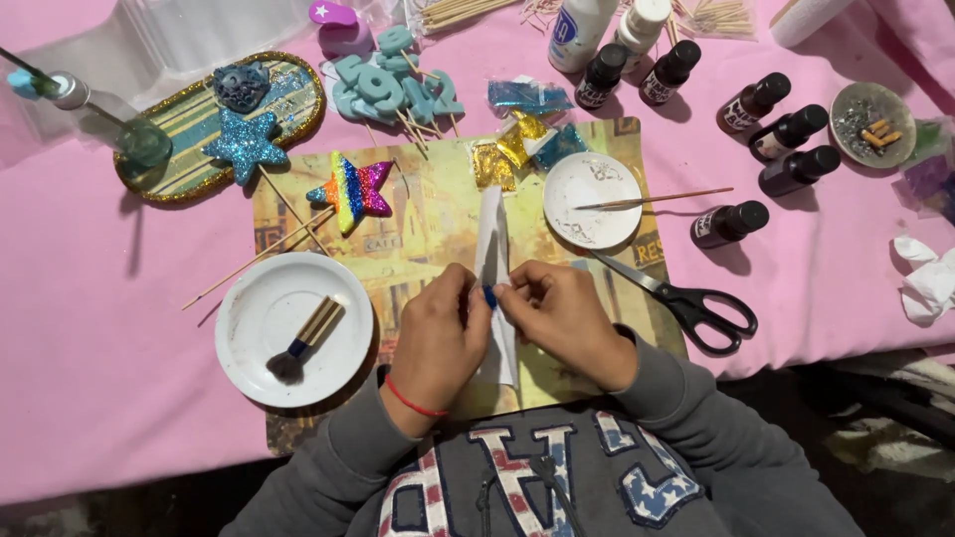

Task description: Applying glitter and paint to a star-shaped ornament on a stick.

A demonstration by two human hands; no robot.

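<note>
My left hand and my right hand meet over a yellow placemat, fingertips pinching a small blue piece between them. The piece sits against a folded white paper strip that runs up the mat and under my hands. A red string circles my left wrist. Which hand bears the piece's weight is unclear; both touch it.
White plate with a brush at left; small white dish with a stick; black scissors at right. Rainbow glitter star, blue star on an oval tray, teal foam numbers, dark bottles, pink tablecloth.
</note>
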